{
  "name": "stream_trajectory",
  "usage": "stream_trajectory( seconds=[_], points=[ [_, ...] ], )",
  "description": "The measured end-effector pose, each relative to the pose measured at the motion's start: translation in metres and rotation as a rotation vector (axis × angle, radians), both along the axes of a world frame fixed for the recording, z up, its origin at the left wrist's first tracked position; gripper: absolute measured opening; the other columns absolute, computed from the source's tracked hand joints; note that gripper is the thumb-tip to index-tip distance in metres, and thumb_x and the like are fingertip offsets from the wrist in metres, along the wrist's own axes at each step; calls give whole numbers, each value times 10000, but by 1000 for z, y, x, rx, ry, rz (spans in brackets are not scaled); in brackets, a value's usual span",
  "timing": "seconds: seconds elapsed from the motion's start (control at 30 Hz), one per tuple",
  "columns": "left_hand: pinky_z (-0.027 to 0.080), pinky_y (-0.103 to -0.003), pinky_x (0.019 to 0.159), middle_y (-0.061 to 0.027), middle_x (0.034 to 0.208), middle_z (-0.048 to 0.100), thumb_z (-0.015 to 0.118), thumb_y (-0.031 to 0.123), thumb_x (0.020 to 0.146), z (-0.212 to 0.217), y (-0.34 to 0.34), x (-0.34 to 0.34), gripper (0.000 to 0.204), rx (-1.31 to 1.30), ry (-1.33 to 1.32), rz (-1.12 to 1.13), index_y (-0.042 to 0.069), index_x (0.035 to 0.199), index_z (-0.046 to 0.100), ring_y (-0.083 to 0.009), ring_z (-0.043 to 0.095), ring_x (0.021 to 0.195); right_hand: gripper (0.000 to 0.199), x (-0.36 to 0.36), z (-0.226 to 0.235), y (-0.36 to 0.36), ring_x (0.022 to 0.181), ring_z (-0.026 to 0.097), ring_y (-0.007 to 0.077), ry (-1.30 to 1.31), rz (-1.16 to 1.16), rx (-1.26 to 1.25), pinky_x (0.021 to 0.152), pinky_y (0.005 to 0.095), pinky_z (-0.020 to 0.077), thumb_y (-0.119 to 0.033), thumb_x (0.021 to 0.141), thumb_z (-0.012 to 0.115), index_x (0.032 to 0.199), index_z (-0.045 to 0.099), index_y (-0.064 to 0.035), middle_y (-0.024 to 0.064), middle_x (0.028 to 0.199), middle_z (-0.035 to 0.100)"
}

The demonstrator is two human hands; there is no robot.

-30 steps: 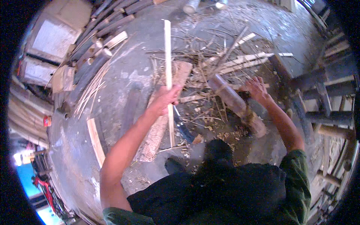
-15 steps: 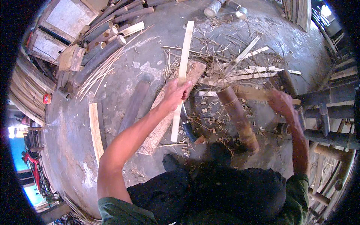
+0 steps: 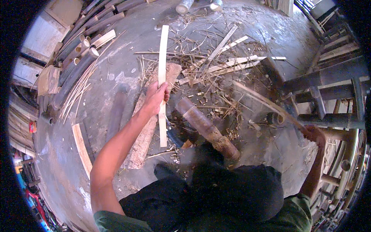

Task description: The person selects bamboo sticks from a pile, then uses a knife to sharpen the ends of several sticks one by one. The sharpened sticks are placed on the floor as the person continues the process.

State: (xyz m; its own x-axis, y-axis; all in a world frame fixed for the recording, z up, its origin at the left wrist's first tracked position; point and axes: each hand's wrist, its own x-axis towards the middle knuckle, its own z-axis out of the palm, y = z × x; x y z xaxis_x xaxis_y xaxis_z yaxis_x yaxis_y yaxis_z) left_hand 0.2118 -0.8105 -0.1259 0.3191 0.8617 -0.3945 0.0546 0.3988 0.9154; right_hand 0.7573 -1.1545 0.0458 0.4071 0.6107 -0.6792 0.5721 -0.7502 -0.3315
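Left hand (image 3: 156, 96) has its fingers wrapped around the middle of a long pale bamboo strip (image 3: 162, 62), held over the floor (image 3: 116, 69). Right hand (image 3: 315, 135) grips a thin curved sliver (image 3: 266, 104). Both look light, springy and splintery, so mid-length seems the sensible grab.

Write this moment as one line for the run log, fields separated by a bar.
left hand: grips pale bamboo strip | right hand: grips thin curved strip | between hands: bamboo log on concrete floor
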Motion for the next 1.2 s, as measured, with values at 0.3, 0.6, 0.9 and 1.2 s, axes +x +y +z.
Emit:
stream_trajectory(
  seconds=[0.3, 0.6, 0.9, 1.2],
  points=[
    [411, -225, 489, 3, 706, 508, 683, 333, 883, 10, -3, 20, 299, -70, -90, 23, 91, 885, 507, -76, 504, 576, 287, -63, -73, -36, 541, 406, 61, 426, -415, 321, 473, 236, 322, -331, 974, 544, 999, 656, -67, -48, 664, 484],
    [498, -272, 620, -23, 801, 548, 715, 315, 857, 96, -21, 88, 356, 44, -380, 224, 56, 1001, 517, -117, 569, 710, 296, -328, -95, 215, 869, 604, 256, 468, 255, 598, 779, 394, 486, -277, 993, 461, 1114, 538, -18, 184, 949, 614],
    [376, -239, 500, 15, 708, 444, 665, 183, 890, 54, 23, -82, 241, 104, -124, 502, 44, 1036, 534, -75, 435, 573, 125, -96, -275, 336, 804, 576, 299, -375, 178, 889, 677, 425, 471, -108, 833, 544, 905, 547, -6, 168, 867, 606],
    [371, -233, 511, 24, 724, 429, 641, 181, 904, 40, -25, -167, 228, -55, 157, 642, 75, 1072, 529, -75, 428, 593, 697, -9, -272, 373, 1283, 449, 338, -983, 865, 200, 1014, 427, 438, -122, 872, 533, 1495, 219, -125, 183, 1401, 445]
  ],
)
